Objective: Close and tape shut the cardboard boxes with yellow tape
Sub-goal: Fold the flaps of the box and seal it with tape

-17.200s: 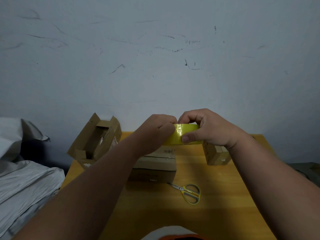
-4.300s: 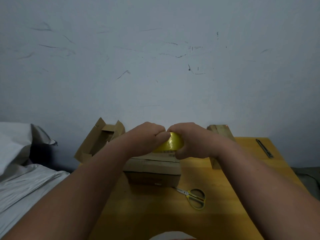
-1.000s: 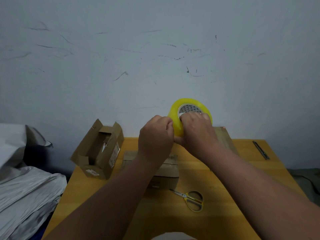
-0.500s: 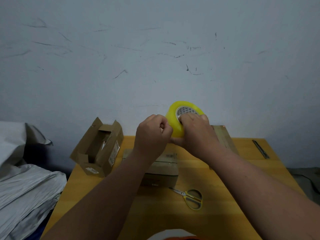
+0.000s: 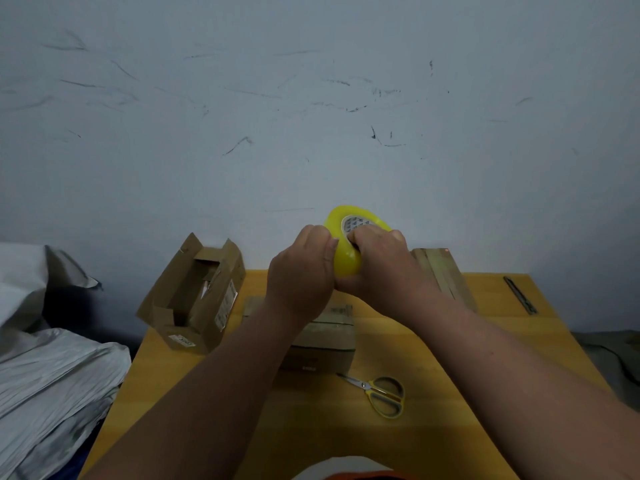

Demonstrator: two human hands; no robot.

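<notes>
Just one view here, a wide-angle cam on the person's head, looking forward and slightly down over the table (image 5: 450,427). It sits close above the table's near edge, so both forearms run up from the bottom corners. The wall (image 5: 311,116) behind the table fills the whole upper half. Left of the table, grey bags (image 5: 52,375) creep in at the frame edge. Straight lines bow near the edges.

Bare table (image 5: 450,341) at right; 3 boxes (image 5: 322,336) and scissors (image 5: 381,393) centre-left.
</notes>
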